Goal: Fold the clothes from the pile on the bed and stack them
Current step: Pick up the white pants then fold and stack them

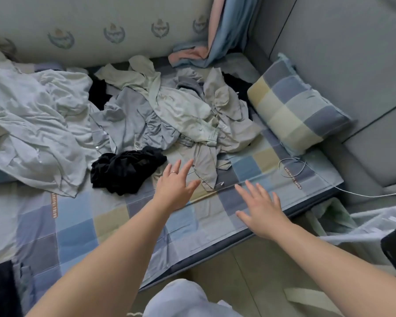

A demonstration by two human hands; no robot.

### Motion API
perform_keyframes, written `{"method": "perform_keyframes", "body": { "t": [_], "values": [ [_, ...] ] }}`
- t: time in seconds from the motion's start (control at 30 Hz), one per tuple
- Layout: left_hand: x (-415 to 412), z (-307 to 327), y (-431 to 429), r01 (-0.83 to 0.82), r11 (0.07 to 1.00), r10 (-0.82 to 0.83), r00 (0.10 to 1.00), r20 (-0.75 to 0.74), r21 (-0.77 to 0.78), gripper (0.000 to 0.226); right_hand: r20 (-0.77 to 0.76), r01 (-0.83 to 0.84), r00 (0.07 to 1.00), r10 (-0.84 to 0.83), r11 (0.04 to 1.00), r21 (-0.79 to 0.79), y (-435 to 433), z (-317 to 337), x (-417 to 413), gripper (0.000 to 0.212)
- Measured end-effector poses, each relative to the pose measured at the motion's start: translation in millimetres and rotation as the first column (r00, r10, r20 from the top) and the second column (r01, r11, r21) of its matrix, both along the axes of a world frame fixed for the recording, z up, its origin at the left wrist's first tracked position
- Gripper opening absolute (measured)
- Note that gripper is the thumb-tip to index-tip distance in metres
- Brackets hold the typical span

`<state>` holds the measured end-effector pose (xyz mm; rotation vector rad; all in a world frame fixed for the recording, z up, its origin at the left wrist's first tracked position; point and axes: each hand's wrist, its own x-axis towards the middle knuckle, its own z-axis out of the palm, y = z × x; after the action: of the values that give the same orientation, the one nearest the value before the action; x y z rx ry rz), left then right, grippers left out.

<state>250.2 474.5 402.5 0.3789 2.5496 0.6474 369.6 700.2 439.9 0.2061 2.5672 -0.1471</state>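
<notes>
A loose pile of clothes in grey, pale green and beige lies across the middle of the bed. A crumpled black garment sits at the pile's near left edge. A beige piece trails toward me from the pile. My left hand, wearing a ring, reaches out with straight spread fingers between the black garment and the beige piece, holding nothing. My right hand hovers flat and spread over the checked sheet near the bed's edge, holding nothing.
A large white sheet-like cloth is heaped at the left. A checked pillow lies at the right against a grey sofa. A white cable loops near the bed's corner. A dark cloth sits at the lower left.
</notes>
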Motion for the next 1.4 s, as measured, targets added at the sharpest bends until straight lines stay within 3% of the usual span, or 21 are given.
{"method": "perform_keyframes", "body": {
  "t": [0.33,0.57,0.7,0.87,0.97,1.03,1.1,1.17,1.3,1.4],
  "values": [
    [-86,-74,101,-0.071,0.991,0.086,0.988,0.128,-0.112,0.067,0.007,-0.050,0.999,0.050,0.995,-0.084,129,-86,-147,0.071],
    [-171,-246,168,-0.160,0.969,0.193,0.965,0.177,-0.186,0.067,-0.034,0.051,0.997,-0.062,0.963,-0.264,202,-271,-287,0.077],
    [-226,-342,195,-0.312,0.945,0.323,0.934,0.153,-0.094,0.068,-0.064,0.027,0.996,-0.054,0.930,-0.367,213,-368,-347,0.081],
    [-303,-410,218,-0.663,0.745,0.645,0.743,0.177,0.072,0.071,-0.177,-0.062,0.984,-0.012,0.910,-0.409,204,-444,-415,0.086],
    [-353,-437,222,-0.830,0.504,0.778,0.557,0.292,0.239,0.056,-0.206,-0.134,0.976,0.064,0.928,-0.348,198,-471,-449,0.088],
    [-377,-448,226,-0.912,0.311,0.792,0.404,0.457,0.267,0.048,-0.216,-0.158,0.972,0.093,0.938,-0.308,197,-484,-465,0.084],
    [-391,-457,225,-0.947,0.204,0.798,0.308,0.517,0.248,0.047,-0.263,-0.182,0.958,0.113,0.950,-0.254,198,-492,-471,0.076],
    [-396,-461,220,-0.946,0.184,0.813,0.300,0.500,0.267,0.040,-0.340,-0.198,0.934,0.108,0.949,-0.244,198,-494,-475,0.061],
    [-391,-447,212,-0.919,0.239,0.827,0.362,0.430,0.315,0.005,-0.449,-0.240,0.886,0.119,0.945,-0.224,191,-478,-485,0.025],
    [-378,-428,203,-0.893,0.313,0.834,0.421,0.356,0.322,0.014,-0.500,-0.294,0.855,0.140,0.924,-0.244,193,-459,-478,0.021]
  ]
}}
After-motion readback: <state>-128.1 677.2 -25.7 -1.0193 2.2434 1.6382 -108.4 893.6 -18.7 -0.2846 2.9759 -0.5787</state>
